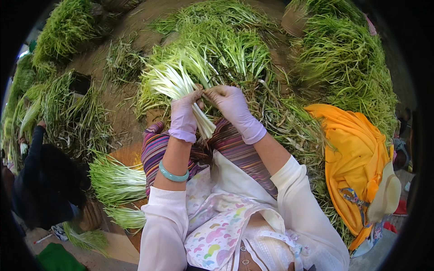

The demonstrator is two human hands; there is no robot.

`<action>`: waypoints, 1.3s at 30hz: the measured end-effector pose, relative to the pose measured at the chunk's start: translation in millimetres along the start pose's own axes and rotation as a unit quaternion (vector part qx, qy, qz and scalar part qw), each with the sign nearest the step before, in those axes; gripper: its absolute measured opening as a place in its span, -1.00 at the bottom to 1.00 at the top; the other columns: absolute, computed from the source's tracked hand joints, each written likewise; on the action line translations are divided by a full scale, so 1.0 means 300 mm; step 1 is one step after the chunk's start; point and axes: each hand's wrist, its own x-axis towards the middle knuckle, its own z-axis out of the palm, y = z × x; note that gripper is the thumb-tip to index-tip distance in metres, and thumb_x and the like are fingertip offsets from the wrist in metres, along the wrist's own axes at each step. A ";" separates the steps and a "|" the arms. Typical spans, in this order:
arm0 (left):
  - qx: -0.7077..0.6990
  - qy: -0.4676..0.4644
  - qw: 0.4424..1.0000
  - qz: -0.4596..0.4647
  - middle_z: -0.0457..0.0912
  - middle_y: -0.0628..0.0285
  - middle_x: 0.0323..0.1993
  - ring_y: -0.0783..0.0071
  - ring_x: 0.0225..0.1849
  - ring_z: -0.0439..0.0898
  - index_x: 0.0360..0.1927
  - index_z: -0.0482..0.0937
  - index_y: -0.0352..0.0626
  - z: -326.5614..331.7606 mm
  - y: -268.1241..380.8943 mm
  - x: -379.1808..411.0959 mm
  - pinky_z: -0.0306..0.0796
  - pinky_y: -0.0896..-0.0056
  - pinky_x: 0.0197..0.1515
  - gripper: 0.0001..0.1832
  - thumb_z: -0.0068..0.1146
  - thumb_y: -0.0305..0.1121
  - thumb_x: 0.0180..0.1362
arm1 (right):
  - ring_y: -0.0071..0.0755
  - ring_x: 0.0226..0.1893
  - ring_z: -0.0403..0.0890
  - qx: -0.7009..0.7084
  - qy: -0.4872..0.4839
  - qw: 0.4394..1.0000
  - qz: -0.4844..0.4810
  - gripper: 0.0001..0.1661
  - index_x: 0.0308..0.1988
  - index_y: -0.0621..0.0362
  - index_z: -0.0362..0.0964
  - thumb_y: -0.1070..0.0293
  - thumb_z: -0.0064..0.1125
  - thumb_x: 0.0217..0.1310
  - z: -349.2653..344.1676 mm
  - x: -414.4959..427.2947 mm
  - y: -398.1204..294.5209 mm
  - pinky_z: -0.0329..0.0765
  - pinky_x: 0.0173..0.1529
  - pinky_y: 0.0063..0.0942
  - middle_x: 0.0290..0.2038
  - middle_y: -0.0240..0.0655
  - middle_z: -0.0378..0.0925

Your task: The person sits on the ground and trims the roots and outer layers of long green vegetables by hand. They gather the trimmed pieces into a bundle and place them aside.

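My left hand (185,110), in a thin light purple glove, is closed around a bunch of green stalks with white stems (174,81). The stem ends stick out below the fist and the leaves fan up and left. My right hand (230,101), gloved the same way, touches the bunch beside the left fingers, thumb and fingertips pinched together; whether a stalk is between them is hidden. Just beyond both hands lies a heap of leafy green stalks (242,56) with brown roots. Striped cloth (244,145) covers my knees under a patterned apron (220,233).
Bundles of whitish-stemmed stalks (118,179) lie at my left. Loose stalks and dry leaves (288,125) spread on my right, near an orange cloth (352,155) and a pale hat (385,193). A person in dark clothing (51,183) works at far left. More green heaps (346,61) stand around.
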 end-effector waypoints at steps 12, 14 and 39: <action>-0.099 0.063 0.993 0.001 0.62 0.17 -0.42 0.57 -0.66 0.45 -0.17 0.54 -0.32 -0.080 0.116 0.082 0.35 0.59 -0.62 -0.82 0.12 -0.52 0.15 | -0.42 -0.21 0.63 -0.280 0.022 0.959 0.042 -0.68 -0.09 0.28 0.54 0.33 -0.03 0.31 -0.537 -0.281 0.225 0.51 -0.05 -0.46 -0.18 -0.23 0.63; -0.080 0.028 0.996 0.000 0.63 0.17 -0.40 0.59 -0.64 0.47 -0.14 0.53 -0.31 -0.068 0.113 0.077 0.36 0.59 -0.62 -0.78 0.15 -0.50 0.13 | -0.45 -0.12 0.60 -0.147 0.063 0.987 0.004 -0.68 -0.04 0.26 0.52 0.33 -0.05 0.34 -0.466 -0.232 0.198 0.46 0.03 -0.51 -0.13 -0.26 0.63; -0.258 -0.108 0.954 0.109 0.55 0.25 -0.48 0.65 -0.64 0.39 -0.17 0.53 -0.23 -0.193 0.244 0.066 0.34 0.61 -0.53 -0.80 0.10 -0.33 0.23 | -0.39 -0.15 0.57 -0.309 0.097 0.924 0.203 -0.65 0.01 0.21 0.37 0.25 -0.03 0.34 -0.560 -0.246 0.408 0.50 -0.13 -0.46 -0.22 -0.21 0.55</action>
